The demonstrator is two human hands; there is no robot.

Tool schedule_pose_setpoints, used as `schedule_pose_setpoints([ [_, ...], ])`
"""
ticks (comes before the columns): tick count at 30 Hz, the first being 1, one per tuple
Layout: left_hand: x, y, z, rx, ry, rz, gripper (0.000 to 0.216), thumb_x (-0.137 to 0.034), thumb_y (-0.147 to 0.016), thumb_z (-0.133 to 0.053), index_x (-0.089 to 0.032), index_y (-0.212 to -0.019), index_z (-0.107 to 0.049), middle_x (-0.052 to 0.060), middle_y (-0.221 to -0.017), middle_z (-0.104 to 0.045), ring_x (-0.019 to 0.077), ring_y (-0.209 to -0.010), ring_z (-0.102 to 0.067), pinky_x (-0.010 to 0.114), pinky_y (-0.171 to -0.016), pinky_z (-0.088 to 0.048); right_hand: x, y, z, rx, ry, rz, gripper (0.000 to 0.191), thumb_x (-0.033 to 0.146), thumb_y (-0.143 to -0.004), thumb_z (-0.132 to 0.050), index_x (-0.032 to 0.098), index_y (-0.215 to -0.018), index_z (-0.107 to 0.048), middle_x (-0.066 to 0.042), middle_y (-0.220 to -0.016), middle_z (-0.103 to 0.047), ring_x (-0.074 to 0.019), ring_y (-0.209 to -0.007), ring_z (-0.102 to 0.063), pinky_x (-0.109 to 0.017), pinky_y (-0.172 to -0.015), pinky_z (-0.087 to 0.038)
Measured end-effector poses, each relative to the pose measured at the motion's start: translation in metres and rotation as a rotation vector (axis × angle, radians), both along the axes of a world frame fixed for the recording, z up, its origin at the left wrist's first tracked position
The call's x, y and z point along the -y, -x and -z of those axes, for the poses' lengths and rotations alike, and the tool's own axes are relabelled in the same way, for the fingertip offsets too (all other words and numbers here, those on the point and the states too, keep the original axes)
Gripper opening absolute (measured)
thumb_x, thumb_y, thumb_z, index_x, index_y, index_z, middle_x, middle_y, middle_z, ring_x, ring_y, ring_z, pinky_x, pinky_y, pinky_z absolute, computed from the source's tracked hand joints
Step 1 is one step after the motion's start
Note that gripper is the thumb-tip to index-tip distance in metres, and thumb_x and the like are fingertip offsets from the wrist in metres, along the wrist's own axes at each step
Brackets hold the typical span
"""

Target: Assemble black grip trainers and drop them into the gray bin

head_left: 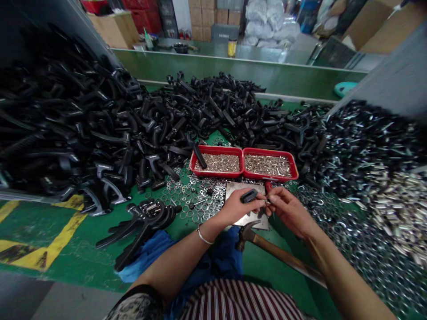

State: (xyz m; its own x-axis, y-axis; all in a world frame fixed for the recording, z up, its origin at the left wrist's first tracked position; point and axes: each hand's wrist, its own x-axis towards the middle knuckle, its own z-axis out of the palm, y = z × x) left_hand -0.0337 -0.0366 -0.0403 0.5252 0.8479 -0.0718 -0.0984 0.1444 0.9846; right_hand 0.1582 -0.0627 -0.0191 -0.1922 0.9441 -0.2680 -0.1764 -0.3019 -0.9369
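Note:
My left hand [233,207] is closed around a small black plastic part [248,196], whose end sticks up above the fingers. Fingertips of my right hand [291,210] are pinched together and meet the left fingertips; what they grip is too small to make out. Both hands are over a square metal plate [232,188] on the green bench. Something red [268,187] stands just beyond the fingertips, partly hidden. Nearer me lies a hammer [276,251] with a wooden handle, its head beside the plate, the handle passing toward my right forearm.
Two red trays [243,174] of small metal pins stand behind the plate. Black plastic handles [160,111] are heaped behind and left, several more on a blue cloth [150,255]. Metal rings [196,195] lie scattered left. Piles of metal sleeves [396,200] and rings fill the right.

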Motion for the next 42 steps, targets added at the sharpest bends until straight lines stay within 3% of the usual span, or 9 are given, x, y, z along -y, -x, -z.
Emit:
schedule_pose_setpoints([
  [5, -0.002, 0.002, -0.002, -0.233, -0.377, -0.071, 0.017, -0.027, -0.087, -0.061, -0.018, -0.101, -0.067, 0.006, -0.094, -0.067, 0.0203, -0.091, -0.063, 0.034, -0.086, -0.05, -0.007, -0.003, 0.0, 0.087, -0.009, 0.041, 0.034, 0.037, -0.083, -0.075, 0.024, -0.111, -0.062, 0.0, -0.09, -0.068, -0.0143, -0.075, -0.066, -0.03, -0.076, -0.052],
  [8, -0.007, 0.009, -0.008, -0.343, -0.542, -0.047, 0.04, -0.012, -0.079, -0.06, -0.019, -0.118, -0.06, 0.01, -0.121, -0.059, 0.0252, -0.119, -0.053, 0.042, -0.106, -0.041, -0.011, -0.006, -0.006, 0.217, -0.063, 0.056, 0.031, 0.039, -0.08, -0.077, 0.021, -0.103, -0.067, -0.002, -0.094, -0.069, -0.0151, -0.075, -0.066, -0.032, -0.077, -0.054],
  [14, -0.016, 0.017, -0.011, -0.223, -0.138, -0.043, 0.044, -0.013, -0.077, -0.057, -0.019, -0.12, -0.05, 0.008, -0.109, -0.062, 0.0194, -0.094, -0.06, 0.033, -0.082, -0.051, -0.008, -0.006, -0.007, 0.329, -0.148, 0.124, 0.029, 0.041, -0.077, -0.079, 0.022, -0.093, -0.065, -0.001, -0.087, -0.068, -0.0157, -0.074, -0.065, -0.03, -0.069, -0.057],
  [19, -0.009, 0.009, -0.005, -0.219, -0.172, -0.177, 0.047, -0.009, -0.077, -0.053, -0.022, -0.122, -0.052, 0.005, -0.114, -0.06, 0.0182, -0.101, -0.056, 0.031, -0.087, -0.047, 0.0, 0.014, -0.001, 0.238, -0.154, 0.247, 0.026, 0.039, -0.081, -0.076, 0.023, -0.098, -0.063, 0.0, -0.089, -0.068, -0.0155, -0.075, -0.067, -0.03, -0.071, -0.057],
  [25, -0.004, 0.003, -0.004, -0.045, 0.091, -0.155, 0.04, -0.014, -0.078, -0.052, -0.022, -0.117, -0.048, -0.004, -0.073, -0.056, 0.0122, -0.065, -0.054, 0.023, -0.06, -0.043, 0.007, 0.04, 0.001, 0.2, -0.201, 0.403, 0.021, 0.036, -0.085, -0.072, 0.026, -0.102, -0.063, 0.0, -0.092, -0.069, -0.0146, -0.078, -0.066, -0.032, -0.079, -0.054],
  [29, 0.001, 0.004, -0.017, 0.159, 0.237, 0.082, 0.039, -0.017, -0.076, -0.06, -0.02, -0.112, -0.047, -0.005, -0.068, -0.056, 0.0092, -0.054, -0.05, 0.022, -0.055, -0.041, 0.005, 0.04, -0.005, 0.268, -0.255, 0.323, 0.02, 0.037, -0.084, -0.072, 0.027, -0.099, -0.066, 0.0, -0.103, -0.066, -0.0141, -0.081, -0.062, -0.029, -0.076, -0.052],
  [33, 0.008, 0.005, -0.028, 0.203, 0.286, 0.355, 0.045, -0.035, -0.079, -0.07, -0.017, -0.116, -0.049, 0.0, -0.074, -0.063, 0.0053, -0.046, -0.044, 0.019, -0.044, -0.032, -0.01, 0.024, -0.018, 0.226, -0.181, 0.001, 0.021, 0.042, -0.085, -0.069, 0.025, -0.096, -0.065, -0.001, -0.103, -0.064, -0.0156, -0.078, -0.061, -0.03, -0.065, -0.052],
  [37, 0.005, 0.003, -0.024, 0.209, 0.262, 0.075, 0.03, -0.045, -0.088, -0.06, -0.018, -0.1, -0.053, -0.002, -0.067, -0.063, 0.0028, -0.038, -0.035, 0.018, -0.037, -0.022, -0.02, -0.021, -0.025, 0.577, -0.28, -0.097, 0.028, 0.046, -0.089, -0.062, 0.022, -0.103, -0.066, -0.005, -0.1, -0.067, -0.0193, -0.085, -0.061, -0.036, -0.077, -0.05],
  [42, -0.013, 0.009, -0.021, 0.257, 0.117, -0.288, 0.029, -0.047, -0.092, -0.055, -0.019, -0.096, -0.052, 0.004, -0.088, -0.071, 0.0073, -0.061, -0.058, 0.019, -0.058, -0.045, 0.013, -0.083, -0.005, 1.337, -0.588, -0.323, 0.02, 0.036, -0.095, -0.055, 0.021, -0.089, -0.067, -0.007, -0.088, -0.067, -0.0238, -0.085, -0.057, -0.041, -0.083, -0.044],
])
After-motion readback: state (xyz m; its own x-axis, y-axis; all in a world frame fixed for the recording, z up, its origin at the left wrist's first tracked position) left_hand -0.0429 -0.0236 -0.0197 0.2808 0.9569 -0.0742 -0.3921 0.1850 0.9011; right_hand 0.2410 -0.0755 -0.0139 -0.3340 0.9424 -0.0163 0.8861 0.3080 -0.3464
